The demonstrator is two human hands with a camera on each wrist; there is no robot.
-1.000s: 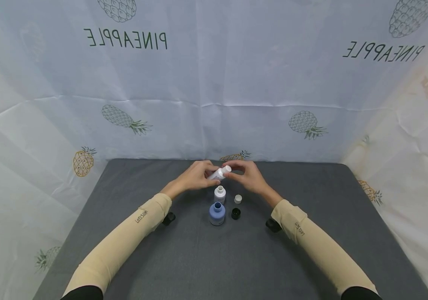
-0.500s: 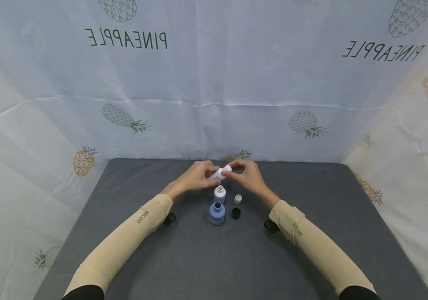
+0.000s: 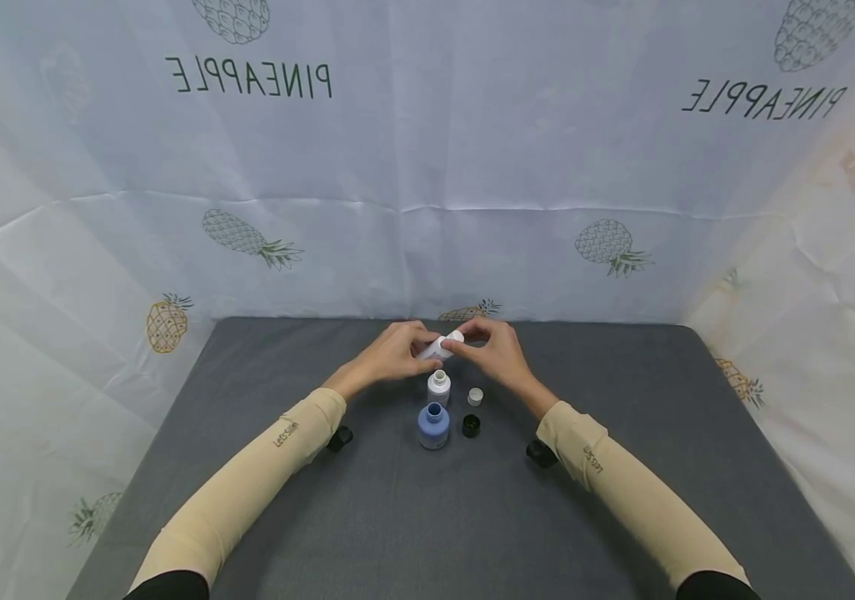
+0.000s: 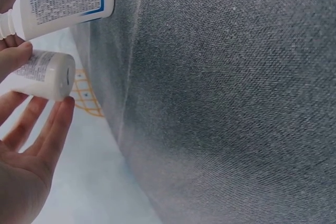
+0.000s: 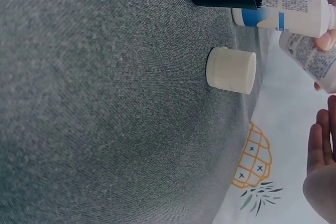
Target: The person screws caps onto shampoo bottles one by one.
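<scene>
Near the table's far edge, my left hand (image 3: 390, 352) grips a small white bottle (image 3: 432, 349), tilted with its top toward the right. My right hand (image 3: 498, 354) pinches the white cap (image 3: 456, 337) at that top between thumb and fingers. In the left wrist view the bottle's base (image 4: 65, 77) points toward the camera, held between thumb and fingertips. Just below the hands stands an uncapped white bottle (image 3: 438, 389), upright. In front of it is an uncapped blue bottle (image 3: 433, 427). The right wrist view shows the held bottle's label but not its cap.
A loose white cap (image 3: 476, 397) and a black cap (image 3: 471, 426) lie on the grey table (image 3: 427, 525), right of the standing bottles. Behind the table hangs a pineapple-print curtain (image 3: 397, 150). Black wrist devices (image 3: 340, 438) sit under both forearms.
My right hand has shifted slightly left, its thumb farther over the cap of the held bottle. The left hand, standing bottles and loose caps stay put.
</scene>
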